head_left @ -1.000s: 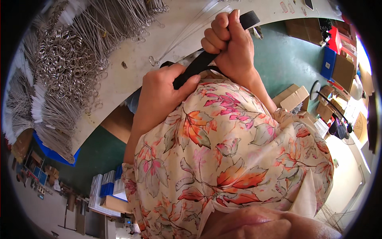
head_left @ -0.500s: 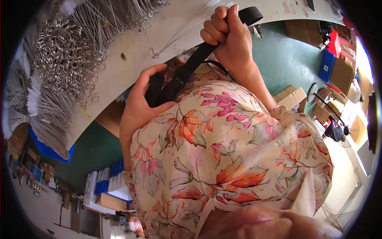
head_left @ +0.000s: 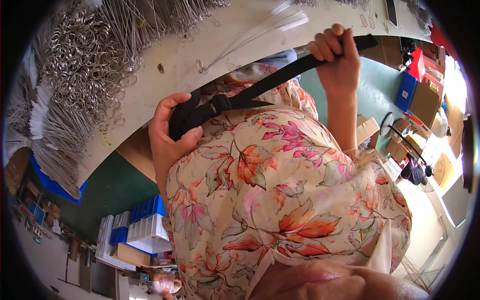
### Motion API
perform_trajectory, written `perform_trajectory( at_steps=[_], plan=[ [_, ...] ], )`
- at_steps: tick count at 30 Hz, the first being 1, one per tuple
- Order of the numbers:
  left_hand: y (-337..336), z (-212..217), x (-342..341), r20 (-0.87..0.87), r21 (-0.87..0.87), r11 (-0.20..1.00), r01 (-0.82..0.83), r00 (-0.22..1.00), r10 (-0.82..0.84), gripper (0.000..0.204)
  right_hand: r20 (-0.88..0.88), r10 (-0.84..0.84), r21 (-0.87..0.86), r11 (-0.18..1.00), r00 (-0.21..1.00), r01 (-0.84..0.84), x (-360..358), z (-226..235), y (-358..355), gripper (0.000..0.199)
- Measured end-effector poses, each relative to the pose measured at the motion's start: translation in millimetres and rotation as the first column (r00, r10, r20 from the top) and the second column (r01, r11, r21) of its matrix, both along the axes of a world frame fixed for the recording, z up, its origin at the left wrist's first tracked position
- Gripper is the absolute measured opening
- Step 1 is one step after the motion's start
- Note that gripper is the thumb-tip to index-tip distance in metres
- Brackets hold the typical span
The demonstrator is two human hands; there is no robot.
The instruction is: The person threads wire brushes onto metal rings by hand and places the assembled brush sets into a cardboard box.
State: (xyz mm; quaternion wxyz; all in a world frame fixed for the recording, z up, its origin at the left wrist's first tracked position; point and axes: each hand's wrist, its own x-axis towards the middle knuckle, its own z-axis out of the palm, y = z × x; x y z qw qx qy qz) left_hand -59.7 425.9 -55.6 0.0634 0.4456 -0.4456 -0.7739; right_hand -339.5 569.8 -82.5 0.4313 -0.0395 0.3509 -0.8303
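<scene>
A black webbing strap (head_left: 287,74) is stretched taut across my lap, in front of my floral top. My right hand (head_left: 336,62) is closed in a fist around it near its far end, and a short tail sticks out beyond the fingers. At the left, my left hand (head_left: 166,122) is closed around a folded black fabric bundle (head_left: 186,119) at the strap's other end. A black plastic buckle (head_left: 220,103) sits on the strap close to that bundle. From the buckle a short loose piece points right.
On the pale table (head_left: 185,60) ahead lies a heap of metal rings (head_left: 75,60), among many thin wire brushes (head_left: 65,132). A few brushes on one ring (head_left: 201,67) lie near its edge. Plastic bins (head_left: 148,232) stand at lower left, cardboard boxes (head_left: 367,130) at right.
My right hand has moved right and slightly down, drawing out a longer length of strap. The buckle has shifted left and now shows plainly beside the bundle in my left hand.
</scene>
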Motion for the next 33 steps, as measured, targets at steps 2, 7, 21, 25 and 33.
perform_trajectory(
  at_steps=[2,7,21,25,33],
  plan=[
    [-2.3,-4.5,0.9,-0.062,-0.033,0.999,0.044,0.997,-0.046,0.053,-0.065,0.046,0.043,0.998,0.997,-0.044,-11.6,2.7,18.2,0.030],
    [0.0,-7.8,-3.1,-0.113,-0.008,0.997,0.072,0.991,-0.073,0.052,-0.229,0.471,0.660,0.718,0.852,-0.221,-38.6,22.4,73.5,0.031],
    [12.0,-2.8,-3.6,-0.179,0.002,1.000,-0.011,0.984,0.011,0.059,-0.483,0.808,0.786,0.231,-0.337,-0.573,78.4,24.7,-85.7,0.044],
    [17.6,-17.1,10.9,-0.091,-0.066,0.991,-0.115,0.990,0.109,0.037,-0.371,0.894,0.740,0.122,-0.250,-0.661,88.5,15.9,-90.3,0.051],
    [22.8,-11.9,19.4,0.004,-0.254,0.860,-0.443,0.889,0.458,0.031,-0.493,0.870,0.632,0.360,0.002,-0.686,93.2,0.4,-82.2,0.044]
  ],
)
